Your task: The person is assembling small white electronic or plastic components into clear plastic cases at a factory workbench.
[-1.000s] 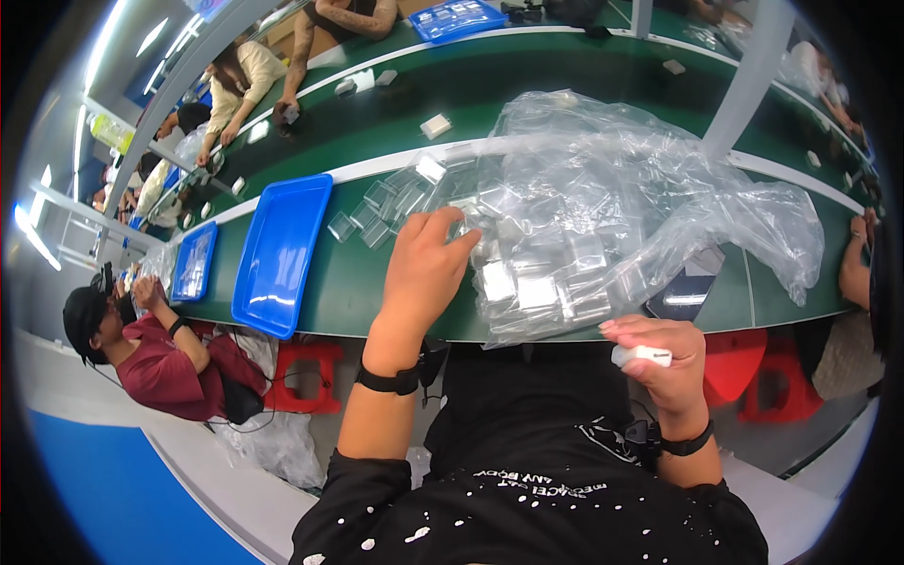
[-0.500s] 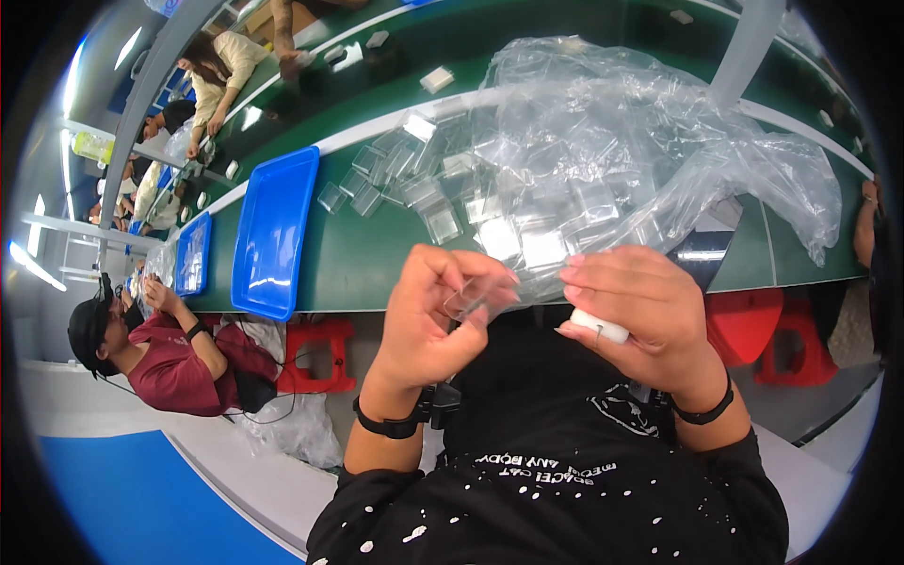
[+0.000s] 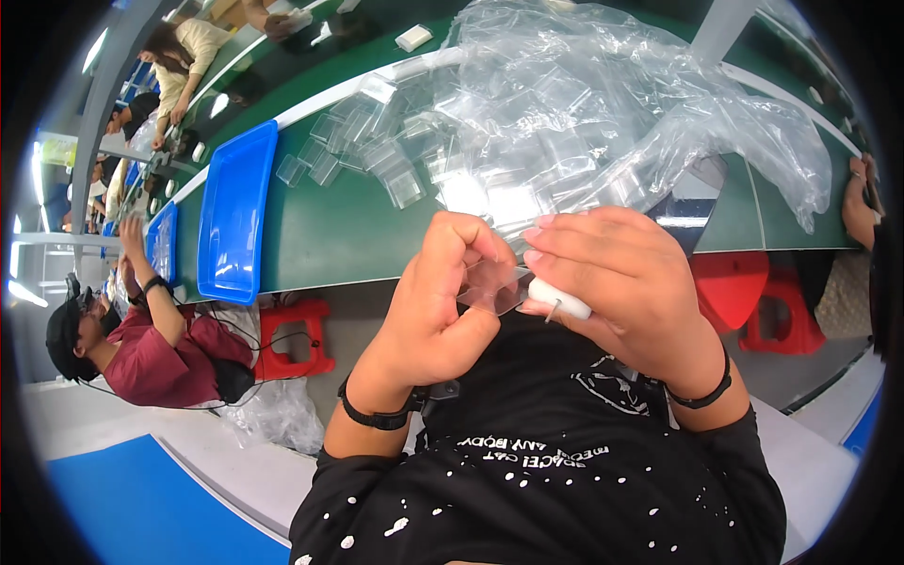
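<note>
pinching a clear case (image 3: 509, 295) in left grip (image 3: 435, 315), white piece (image 3: 559, 298) clasped in right grip (image 3: 629, 290), just beside it

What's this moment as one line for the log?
left hand: holds clear case | right hand: holds white item | table: loose cases, plastic bag, blue tray

The near clear case (image 3: 509, 290) looks like thin, glossy plastic; the white piece (image 3: 559, 298) on its right, smooth, softly shiny plastic. Farther, the crinkled bag (image 3: 626, 104) is filmy, reflective plastic, the boxes (image 3: 381, 155) slick, transparent plastic. The left blue tray (image 3: 229, 226) is shiny plastic, the green tabletop (image 3: 330, 226) smooth, the near black shirt (image 3: 537, 513) matt cloth.
</note>
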Demonstrator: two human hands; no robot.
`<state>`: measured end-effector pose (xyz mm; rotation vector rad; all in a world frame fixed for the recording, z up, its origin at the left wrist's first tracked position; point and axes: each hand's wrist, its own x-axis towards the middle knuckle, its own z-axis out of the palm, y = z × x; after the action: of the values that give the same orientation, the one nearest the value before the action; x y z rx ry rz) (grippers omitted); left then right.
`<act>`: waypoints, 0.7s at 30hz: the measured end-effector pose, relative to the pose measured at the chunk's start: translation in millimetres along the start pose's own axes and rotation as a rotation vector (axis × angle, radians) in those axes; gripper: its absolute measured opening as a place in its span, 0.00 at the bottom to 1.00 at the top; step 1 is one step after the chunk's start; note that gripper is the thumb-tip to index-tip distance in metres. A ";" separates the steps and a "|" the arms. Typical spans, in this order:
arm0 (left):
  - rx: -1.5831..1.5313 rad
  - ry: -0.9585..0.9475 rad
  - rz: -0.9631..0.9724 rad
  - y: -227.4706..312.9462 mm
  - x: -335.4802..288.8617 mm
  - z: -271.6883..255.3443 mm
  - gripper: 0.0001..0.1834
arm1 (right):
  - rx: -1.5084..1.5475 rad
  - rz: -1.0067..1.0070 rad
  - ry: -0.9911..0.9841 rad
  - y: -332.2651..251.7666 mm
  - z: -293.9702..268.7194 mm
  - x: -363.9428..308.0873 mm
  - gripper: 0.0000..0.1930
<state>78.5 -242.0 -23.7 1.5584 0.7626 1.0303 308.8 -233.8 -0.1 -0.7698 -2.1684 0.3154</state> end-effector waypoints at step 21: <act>0.554 -0.056 -0.016 16.2 -3.2 24.1 0.30 | -0.336 -0.043 -0.088 1.9 12.6 -17.4 0.15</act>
<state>98.3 -258.6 -10.1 2.0332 1.0798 0.7930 308.7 -242.7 -19.7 -0.9053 -2.3494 -0.0411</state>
